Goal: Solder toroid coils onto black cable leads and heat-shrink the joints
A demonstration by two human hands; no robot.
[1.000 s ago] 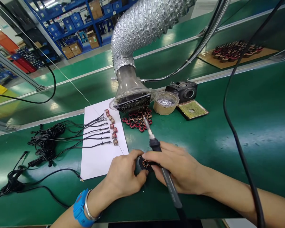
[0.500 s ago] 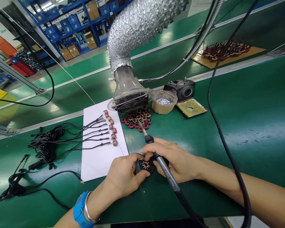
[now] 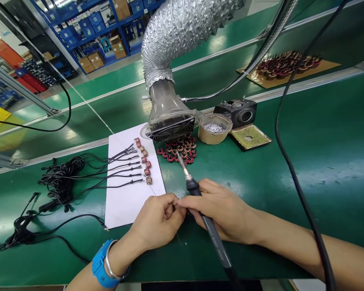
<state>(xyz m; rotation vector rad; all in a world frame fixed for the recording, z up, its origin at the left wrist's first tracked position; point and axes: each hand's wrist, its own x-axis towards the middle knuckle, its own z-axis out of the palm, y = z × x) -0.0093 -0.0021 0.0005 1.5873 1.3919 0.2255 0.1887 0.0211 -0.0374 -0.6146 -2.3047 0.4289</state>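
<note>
Soldering iron (image 3: 211, 235) found grasped in right hand (image 3: 223, 214); left hand (image 3: 156, 220) found clenched against right fingers (image 3: 190, 202), contents hidden from view.

Over on your green worktop (image 3: 321, 194), a foil-ducted fume extractor (image 3: 169, 109), a tub of silvery solder (image 3: 214, 131), a yellow sponge pad (image 3: 250, 136), blue shelving (image 3: 94, 24) far off.

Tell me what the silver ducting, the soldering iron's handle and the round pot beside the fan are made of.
The ducting looks like aluminium foil over wire coil: crinkled, shiny and ribbed. The soldering iron's handle seems to be black plastic or rubber, with a dull sheen. The pot has a matte tan wall, perhaps card or cork, though the look leaves that open.
</note>
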